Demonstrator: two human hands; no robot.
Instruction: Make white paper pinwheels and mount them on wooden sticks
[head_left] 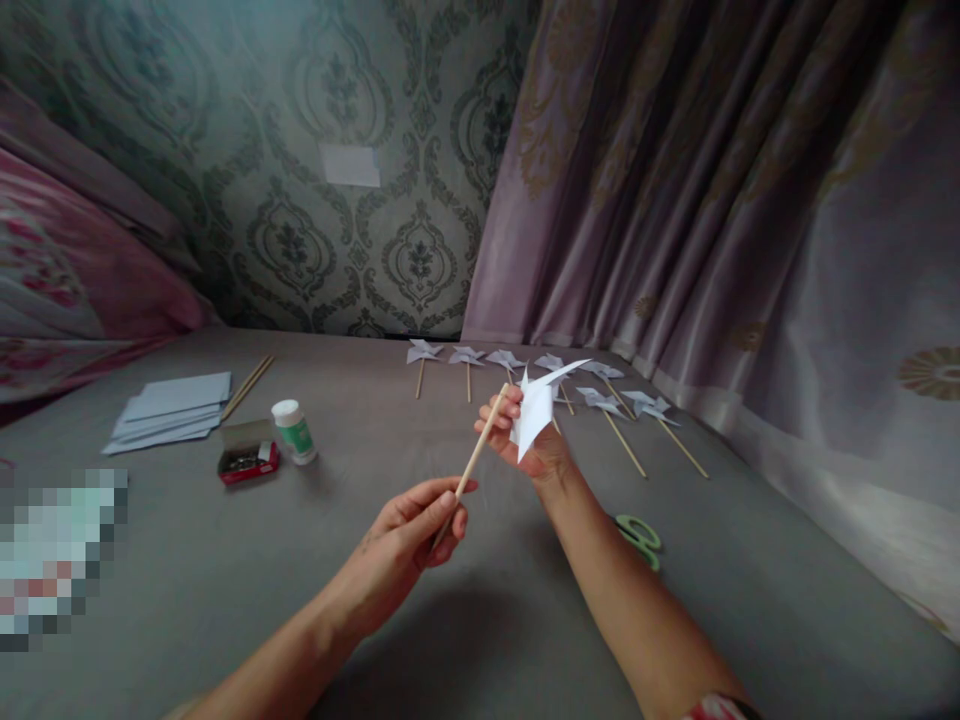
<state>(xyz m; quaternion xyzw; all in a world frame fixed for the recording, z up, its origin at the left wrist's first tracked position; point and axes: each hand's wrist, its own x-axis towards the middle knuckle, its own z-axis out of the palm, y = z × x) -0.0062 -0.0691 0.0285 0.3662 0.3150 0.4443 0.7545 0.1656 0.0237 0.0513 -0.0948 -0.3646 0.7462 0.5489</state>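
My left hand [427,520] is closed around the lower part of a thin wooden stick [474,458], which slants up to the right. At the stick's upper end, my right hand [529,445] holds a folded white paper pinwheel [535,412], its blades pointing up and to the right. The stick's tip lies close by the right fingers and the paper; whether the two are joined I cannot tell. Part of the right palm is hidden behind the paper.
Several finished pinwheels [600,400] on sticks lie at the back right. Green-handled scissors [639,540] rest beside my right forearm. To the left are a paper stack [176,405], wooden sticks [250,388], a red box of small metal pieces [249,464] and a white-and-green bottle [295,434].
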